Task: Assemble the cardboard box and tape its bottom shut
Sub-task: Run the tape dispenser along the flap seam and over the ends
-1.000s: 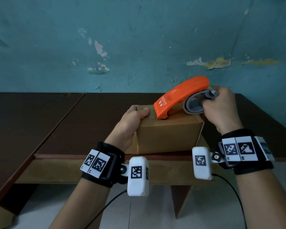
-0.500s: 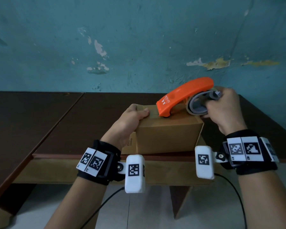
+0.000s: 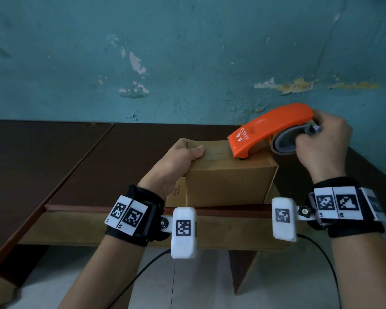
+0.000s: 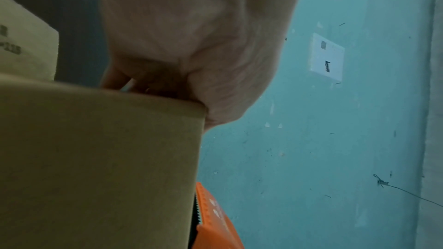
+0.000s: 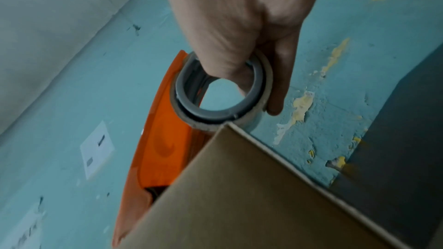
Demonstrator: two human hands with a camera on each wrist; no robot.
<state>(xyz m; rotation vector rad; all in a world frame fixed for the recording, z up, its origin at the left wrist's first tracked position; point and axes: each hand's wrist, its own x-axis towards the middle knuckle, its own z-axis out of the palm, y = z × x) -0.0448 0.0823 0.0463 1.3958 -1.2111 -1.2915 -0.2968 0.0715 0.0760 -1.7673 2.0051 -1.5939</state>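
Observation:
A small brown cardboard box (image 3: 227, 181) stands near the front edge of the dark wooden table (image 3: 129, 152), its closed flaps facing up. My left hand (image 3: 178, 159) grips the box's top left corner, thumb lying on the top face. My right hand (image 3: 321, 143) holds an orange tape dispenser (image 3: 270, 128) by the grey tape ring (image 3: 285, 141). The dispenser's front end rests on the right part of the box top, where a clear tape strip (image 3: 216, 152) runs along the seam. In the right wrist view my fingers pass through the grey ring (image 5: 215, 105) above the box (image 5: 251, 196).
A peeling teal wall (image 3: 187, 63) rises right behind the table. A second dark tabletop (image 3: 31, 166) adjoins on the left. An open side flap (image 3: 176, 192) of the box hangs near the table's front edge, with pale floor below.
My right hand has pulled the tape dispenser rightward across the box top, from the middle to near the right edge. My left hand stays gripping the left corner.

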